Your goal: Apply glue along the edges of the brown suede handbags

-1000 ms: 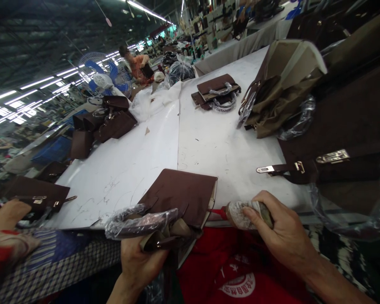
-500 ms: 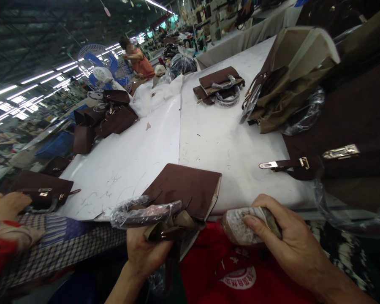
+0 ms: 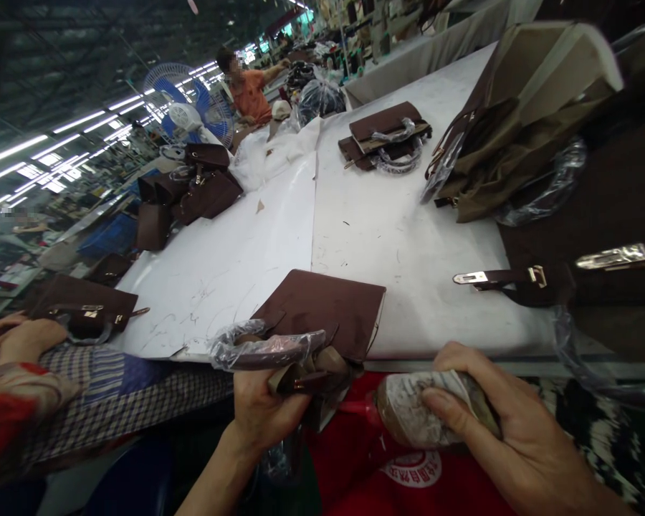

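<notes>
A brown handbag (image 3: pixel 322 304) lies partly on the near edge of the table, its plastic-wrapped handles toward me. My left hand (image 3: pixel 266 412) is closed around the bag's near side, below the handles, where olive lining bunches out. Closed around a squeeze bottle (image 3: pixel 416 408) is my right hand (image 3: pixel 494 423). The bottle is tilted onto its side, with a stained whitish wrap and brownish contents. Its thin red nozzle (image 3: pixel 360 406) points left at the bag's lower edge; whether the tip touches is unclear.
White sheeting covers the table (image 3: pixel 365 244), with scattered thread scraps. Brown bags (image 3: pixel 209 193) stand back left, a folded bag (image 3: pixel 387 132) farther back, and larger bags (image 3: pixel 542 129) crowd the right. At left, a co-worker's hands (image 3: pixel 32 340) are by another bag (image 3: pixel 80 304). A fan (image 3: pixel 185 118) stands behind.
The bottle has tilted slightly, and its red nozzle now shows beside the bag. The whole view has shifted a little. The far person in orange has stretched out an arm.
</notes>
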### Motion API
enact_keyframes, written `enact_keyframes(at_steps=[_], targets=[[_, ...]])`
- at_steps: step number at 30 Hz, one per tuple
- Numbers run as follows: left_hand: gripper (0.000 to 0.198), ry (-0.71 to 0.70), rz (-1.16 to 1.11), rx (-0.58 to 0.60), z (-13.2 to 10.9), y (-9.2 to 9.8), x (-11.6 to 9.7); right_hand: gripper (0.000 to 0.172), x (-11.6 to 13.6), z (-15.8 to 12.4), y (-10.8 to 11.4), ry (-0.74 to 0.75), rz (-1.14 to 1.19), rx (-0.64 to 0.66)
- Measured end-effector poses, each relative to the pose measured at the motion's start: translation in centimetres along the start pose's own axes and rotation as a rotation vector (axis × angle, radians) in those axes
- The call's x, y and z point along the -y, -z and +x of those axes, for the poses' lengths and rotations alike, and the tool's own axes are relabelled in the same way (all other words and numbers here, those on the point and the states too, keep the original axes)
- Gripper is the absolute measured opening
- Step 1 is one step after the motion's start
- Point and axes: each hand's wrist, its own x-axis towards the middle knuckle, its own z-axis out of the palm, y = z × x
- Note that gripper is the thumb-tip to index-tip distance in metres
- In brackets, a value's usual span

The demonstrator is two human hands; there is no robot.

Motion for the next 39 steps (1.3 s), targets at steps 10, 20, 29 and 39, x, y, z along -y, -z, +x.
enact_keyframes(at_steps=[10, 20, 29, 39], targets=[[0.009, -0.016, -0.040, -0.005, -0.2, -0.6, -0.3, 0.013, 1.0, -0.3, 0.0, 0.030, 0.008, 0.059], [0.007, -0.007, -0.085, -0.003, -0.1, -1.0, -0.6, 0.012, 1.6, -0.3, 0.2, 0.050, -0.004, 0.087], [0.007, 0.016, -0.104, 0.010, 0.3, -1.0, -0.7, 0.014, 1.3, -0.4, 0.4, -0.001, 0.012, 0.090], [0.004, 0.083, -0.110, 0.019, 0.7, -0.9, -0.5, 0.026, 0.8, -1.1, -0.3, -0.404, 0.244, 0.058]])
